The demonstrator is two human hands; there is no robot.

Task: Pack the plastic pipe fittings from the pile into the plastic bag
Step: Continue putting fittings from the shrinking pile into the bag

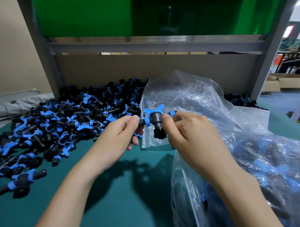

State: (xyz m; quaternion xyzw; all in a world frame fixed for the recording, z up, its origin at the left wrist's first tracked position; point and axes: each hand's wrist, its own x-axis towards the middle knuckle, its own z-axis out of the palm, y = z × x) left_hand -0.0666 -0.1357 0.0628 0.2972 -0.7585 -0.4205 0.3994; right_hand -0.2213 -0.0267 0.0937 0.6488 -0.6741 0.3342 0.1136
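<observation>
The left hand (123, 131) and right hand (189, 135), both bare, each pinch one end of a single pipe fitting (156, 118), held above the table at the mouth of the bag. The table (118, 202) is covered in teal, felt-like cloth and stands under a grey metal frame (152, 40) backed by a cardboard panel (149, 73). One clear, crinkled plastic bag (227, 120) lies at right, with fittings dimly visible inside. A pile (62, 121) of fittings, too many to count, sprawls at left. Each is black tubular plastic with blue winged collars.
</observation>
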